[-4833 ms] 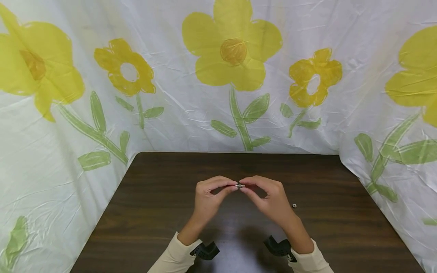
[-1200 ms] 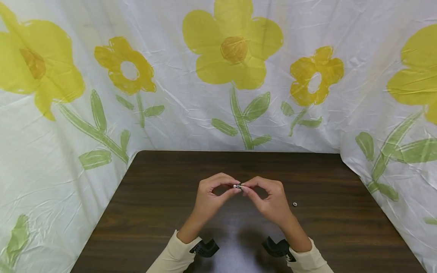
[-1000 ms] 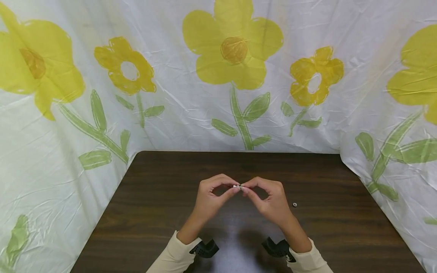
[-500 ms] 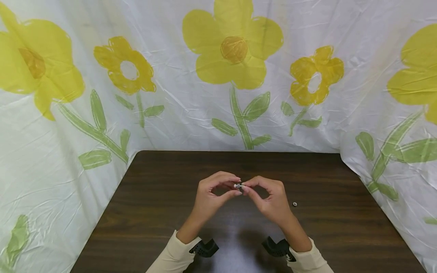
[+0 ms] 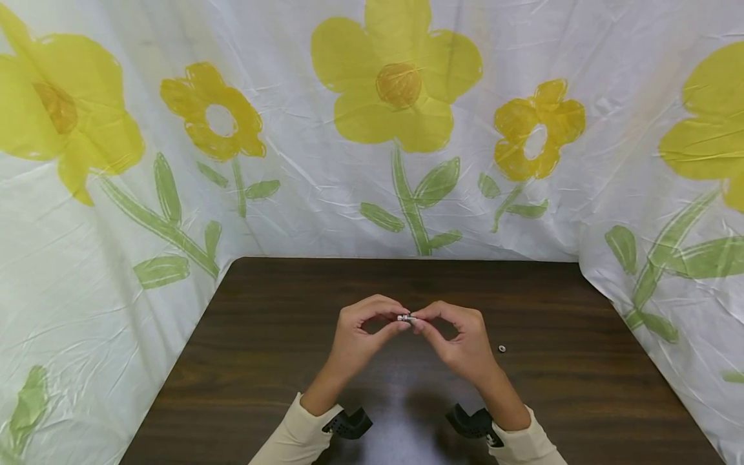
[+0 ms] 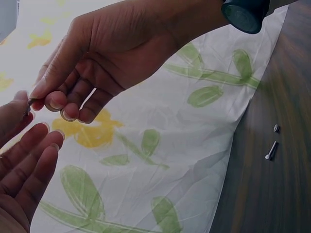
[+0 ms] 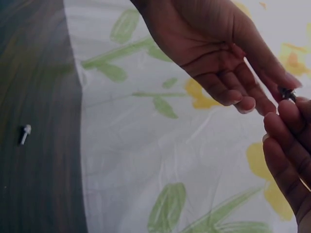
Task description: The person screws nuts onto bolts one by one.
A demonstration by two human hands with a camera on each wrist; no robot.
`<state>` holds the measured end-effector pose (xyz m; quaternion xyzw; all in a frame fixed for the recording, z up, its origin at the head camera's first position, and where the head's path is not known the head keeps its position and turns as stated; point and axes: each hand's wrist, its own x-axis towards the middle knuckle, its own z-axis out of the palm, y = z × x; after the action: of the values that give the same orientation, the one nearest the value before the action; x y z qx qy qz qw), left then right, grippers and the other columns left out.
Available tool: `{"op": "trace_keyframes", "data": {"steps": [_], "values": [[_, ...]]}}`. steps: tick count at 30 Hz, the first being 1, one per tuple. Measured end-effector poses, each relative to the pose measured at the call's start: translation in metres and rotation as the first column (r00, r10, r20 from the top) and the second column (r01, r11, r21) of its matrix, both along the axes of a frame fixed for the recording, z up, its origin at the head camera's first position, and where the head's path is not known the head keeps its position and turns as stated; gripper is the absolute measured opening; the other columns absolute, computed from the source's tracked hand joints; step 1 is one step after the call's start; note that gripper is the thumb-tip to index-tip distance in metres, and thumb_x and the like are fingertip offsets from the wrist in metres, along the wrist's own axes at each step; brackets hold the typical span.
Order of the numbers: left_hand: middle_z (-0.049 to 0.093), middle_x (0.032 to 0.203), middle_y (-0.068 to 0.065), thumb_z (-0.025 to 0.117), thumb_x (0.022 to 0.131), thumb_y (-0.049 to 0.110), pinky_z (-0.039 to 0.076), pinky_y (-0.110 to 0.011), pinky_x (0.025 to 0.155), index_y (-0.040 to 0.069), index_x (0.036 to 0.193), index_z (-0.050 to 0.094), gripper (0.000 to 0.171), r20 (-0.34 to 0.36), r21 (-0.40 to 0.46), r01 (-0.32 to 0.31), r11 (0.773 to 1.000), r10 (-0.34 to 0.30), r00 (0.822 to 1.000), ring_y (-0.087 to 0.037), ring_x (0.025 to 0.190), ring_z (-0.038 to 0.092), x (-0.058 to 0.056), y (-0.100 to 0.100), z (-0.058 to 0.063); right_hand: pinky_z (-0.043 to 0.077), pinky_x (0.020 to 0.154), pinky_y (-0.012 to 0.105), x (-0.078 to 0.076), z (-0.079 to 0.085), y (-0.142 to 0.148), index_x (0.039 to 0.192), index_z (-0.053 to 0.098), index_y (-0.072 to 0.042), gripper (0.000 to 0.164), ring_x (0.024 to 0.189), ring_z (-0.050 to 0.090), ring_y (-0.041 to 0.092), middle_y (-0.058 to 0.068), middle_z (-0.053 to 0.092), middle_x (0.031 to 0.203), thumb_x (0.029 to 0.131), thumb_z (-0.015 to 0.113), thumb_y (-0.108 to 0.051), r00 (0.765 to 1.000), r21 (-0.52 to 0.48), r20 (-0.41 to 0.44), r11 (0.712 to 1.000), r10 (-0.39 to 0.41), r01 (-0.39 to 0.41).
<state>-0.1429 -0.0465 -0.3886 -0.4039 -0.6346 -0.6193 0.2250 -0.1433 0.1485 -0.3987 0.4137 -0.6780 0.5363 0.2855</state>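
Pinched between thumb and finger on either side, a small silver metal fastener is held up between the left hand and the right hand. Each grip is a fine one: fingertips only, the left on one end of the piece and the right on the other, above the dark brown wood-grain table. From where I stand the fastener is mostly covered by fingers, so I can't tell whether it is one part or several fitted together.

With so little metal to hold, I'd worry most about a slip. If one hand loosened while the other twisted or pulled, the fastener could tilt, spring free and roll off across the smooth wood. Any loose part on it might slide away too, and pushing at an angle might make the ends bind.

Beyond the right forearm lies a small round silver metal ring, well apart from the fingers; a careless sweep of that arm could knock it. Seen from the left wrist, a slim silver headed pin also lies loose on the wood, easily nudged if a sleeve dropped onto it.
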Motion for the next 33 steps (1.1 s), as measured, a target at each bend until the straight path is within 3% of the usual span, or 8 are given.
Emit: {"op": "trace_keyframes", "data": {"steps": [6, 11, 14, 16, 18, 21, 26, 33], "values": [[0.067, 0.073, -0.012, 0.071, 0.081, -0.020, 0.057, -0.033, 0.055, -0.001, 0.083, 0.072, 0.020, 0.033, -0.010, 0.001, 1.000, 0.000, 0.999, -0.017, 0.061, 0.063, 0.002, 0.001, 0.002, 0.057, 0.069, 0.023, 0.000, 0.000, 0.000, 0.095, 0.073, -0.002, 0.033, 0.068, 0.069, 0.015, 0.006, 0.073, 0.079, 0.074, 0.075, 0.024, 1.000, -0.008, -0.002, 1.000, 0.006, -0.006], [0.065, 0.066, -0.014, 0.064, 0.088, -0.019, 0.056, -0.037, 0.051, -0.001, 0.075, 0.068, 0.022, 0.090, -0.023, -0.005, 1.000, 0.007, 0.996, -0.025, 0.054, 0.062, 0.002, 0.001, -0.001, 0.057, 0.068, 0.022, 0.000, 0.000, 0.000, 0.096, 0.074, -0.004, 0.033, 0.068, 0.069, 0.015, 0.006, 0.072, 0.078, 0.075, 0.075, 0.022, 1.000, -0.016, -0.001, 1.000, -0.006, 0.006], [0.069, 0.075, -0.017, 0.065, 0.092, -0.012, 0.058, -0.038, 0.054, -0.004, 0.092, 0.071, 0.009, 0.133, -0.001, 0.011, 1.000, -0.011, 0.991, -0.028, 0.058, 0.066, -0.004, 0.000, -0.012, 0.057, 0.067, 0.022, 0.000, 0.000, 0.001, 0.096, 0.074, -0.003, 0.034, 0.068, 0.069, 0.015, 0.007, 0.072, 0.077, 0.074, 0.075, 0.023, 1.000, -0.019, -0.003, 1.000, -0.009, 0.009], [0.071, 0.085, -0.019, 0.070, 0.093, -0.003, 0.060, -0.037, 0.060, -0.003, 0.108, 0.069, 0.015, 0.138, 0.021, 0.028, 0.999, -0.030, 0.990, -0.028, 0.065, 0.070, -0.009, -0.001, -0.020, 0.056, 0.067, 0.022, 0.000, 0.000, 0.001, 0.096, 0.074, -0.003, 0.035, 0.068, 0.069, 0.015, 0.006, 0.072, 0.077, 0.073, 0.075, 0.023, 1.000, -0.018, -0.004, 1.000, -0.007, 0.007], [0.072, 0.096, -0.020, 0.076, 0.088, -0.003, 0.061, -0.036, 0.065, -0.001, 0.120, 0.066, 0.034, 0.111, 0.034, 0.043, 0.998, -0.047, 0.993, -0.027, 0.072, 0.072, -0.012, -0.002, -0.026, 0.056, 0.067, 0.022, 0.000, -0.001, 0.001, 0.095, 0.073, -0.003, 0.035, 0.068, 0.069, 0.015, 0.006, 0.072, 0.077, 0.073, 0.075, 0.024, 1.000, -0.019, -0.007, 1.000, -0.008, 0.008], [0.071, 0.101, -0.019, 0.082, 0.078, -0.011, 0.061, -0.036, 0.068, -0.001, 0.118, 0.067, 0.044, 0.049, 0.037, 0.050, 0.998, -0.052, 0.997, -0.026, 0.077, 0.072, -0.013, -0.002, -0.025, 0.056, 0.068, 0.022, 0.000, -0.001, 0.001, 0.095, 0.074, -0.003, 0.034, 0.068, 0.069, 0.015, 0.006, 0.073, 0.078, 0.074, 0.075, 0.022, 1.000, -0.018, -0.009, 1.000, -0.013, 0.013], [0.069, 0.096, -0.019, 0.078, 0.070, -0.025, 0.061, -0.034, 0.067, -0.006, 0.101, 0.070, 0.037, -0.033, 0.036, 0.055, 0.998, -0.054, 0.998, -0.022, 0.078, 0.068, -0.008, 0.000, -0.012, 0.057, 0.069, 0.022, -0.001, -0.001, 0.001, 0.095, 0.074, -0.003, 0.033, 0.068, 0.070, 0.015, 0.007, 0.073, 0.078, 0.074, 0.076, 0.022, 1.000, -0.018, -0.014, 1.000, -0.006, 0.006], [0.068, 0.090, -0.017, 0.078, 0.070, -0.026, 0.061, -0.032, 0.068, -0.007, 0.096, 0.071, 0.032, -0.039, 0.031, 0.036, 0.999, -0.035, 0.999, -0.020, 0.076, 0.065, -0.001, 0.000, 0.000, 0.057, 0.069, 0.022, -0.001, -0.001, 0.001, 0.096, 0.073, -0.003, 0.033, 0.068, 0.069, 0.015, 0.007, 0.072, 0.078, 0.074, 0.076, 0.022, 1.000, -0.016, -0.021, 1.000, 0.001, -0.002]]}}
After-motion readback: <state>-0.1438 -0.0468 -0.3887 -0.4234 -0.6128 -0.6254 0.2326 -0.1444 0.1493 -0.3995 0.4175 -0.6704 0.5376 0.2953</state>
